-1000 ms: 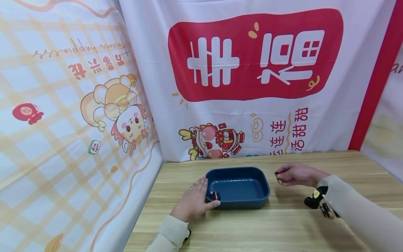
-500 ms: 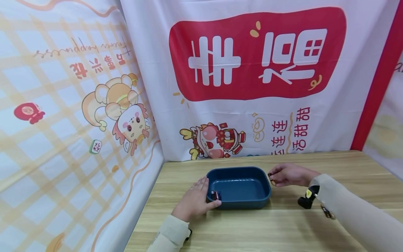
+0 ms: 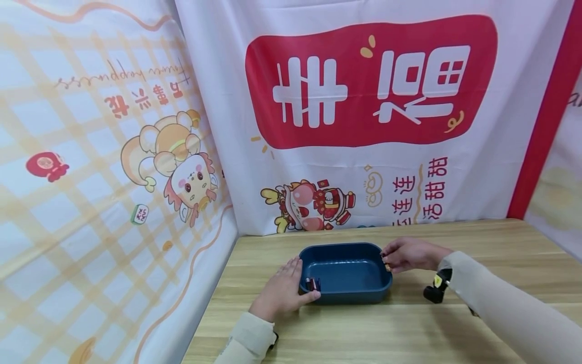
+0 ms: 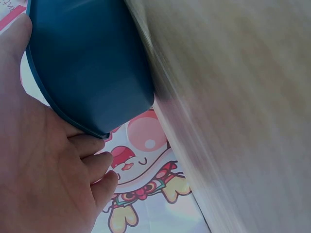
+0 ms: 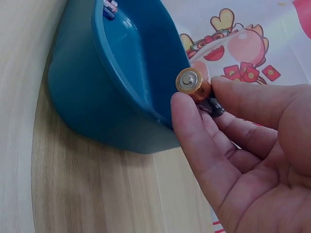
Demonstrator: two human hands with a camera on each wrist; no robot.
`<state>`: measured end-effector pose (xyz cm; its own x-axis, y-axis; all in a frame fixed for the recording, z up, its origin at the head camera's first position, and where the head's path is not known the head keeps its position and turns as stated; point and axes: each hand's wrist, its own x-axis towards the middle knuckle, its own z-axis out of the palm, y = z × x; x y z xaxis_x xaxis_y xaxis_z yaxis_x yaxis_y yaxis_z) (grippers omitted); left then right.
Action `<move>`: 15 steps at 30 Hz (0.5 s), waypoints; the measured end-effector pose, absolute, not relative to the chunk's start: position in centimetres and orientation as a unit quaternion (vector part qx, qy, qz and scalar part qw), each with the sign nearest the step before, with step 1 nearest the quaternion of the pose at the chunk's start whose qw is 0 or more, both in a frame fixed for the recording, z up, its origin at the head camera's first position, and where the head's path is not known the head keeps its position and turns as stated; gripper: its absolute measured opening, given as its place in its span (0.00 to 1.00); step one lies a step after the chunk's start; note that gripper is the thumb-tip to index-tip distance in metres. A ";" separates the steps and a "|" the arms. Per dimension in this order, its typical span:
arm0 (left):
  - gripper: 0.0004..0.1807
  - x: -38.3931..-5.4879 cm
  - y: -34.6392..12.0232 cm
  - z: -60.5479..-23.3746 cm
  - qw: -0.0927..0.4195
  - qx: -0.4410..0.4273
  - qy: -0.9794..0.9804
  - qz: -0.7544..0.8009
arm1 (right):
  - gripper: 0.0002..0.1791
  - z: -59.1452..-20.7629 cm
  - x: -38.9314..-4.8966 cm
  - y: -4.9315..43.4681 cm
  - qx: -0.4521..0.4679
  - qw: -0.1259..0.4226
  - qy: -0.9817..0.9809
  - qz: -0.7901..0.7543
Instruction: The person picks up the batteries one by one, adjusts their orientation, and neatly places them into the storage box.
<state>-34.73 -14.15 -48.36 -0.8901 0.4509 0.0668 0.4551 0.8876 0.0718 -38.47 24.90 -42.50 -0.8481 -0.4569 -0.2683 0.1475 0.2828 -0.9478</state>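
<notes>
In the head view a dark blue rectangular box stands on the table. My left hand rests against its left end, fingers extended along the rim and thumb at the near side. Inside, by that thumb, lie small red and dark cylinders that look like batteries. My right hand is at the box's right rim and pinches a copper-and-black battery between thumb and finger. A dark piece shows behind that battery; whether it is a second battery I cannot tell. The left wrist view shows the box's outer wall.
A wooden table bears the box. Printed cloth walls stand behind it and to the left. Something small and dark is mostly hidden by my right sleeve. A black wrist camera hangs under my right wrist.
My right hand has moved left with the battery, from beside the box to its right rim. The sleeve now covers most of the small items on the table. My left hand stays put.
</notes>
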 end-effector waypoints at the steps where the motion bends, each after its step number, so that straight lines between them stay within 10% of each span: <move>1: 0.59 -34.7 -14.1 -48.4 0.024 -0.233 -0.971 -0.043 | 0.17 -42.4 -38.5 24.7 -0.099 0.256 0.760 -0.589; 15: 0.60 -34.9 -14.0 -48.4 0.020 -0.228 -0.972 -0.044 | 0.15 -42.6 -38.8 22.3 -0.105 0.249 0.773 -0.574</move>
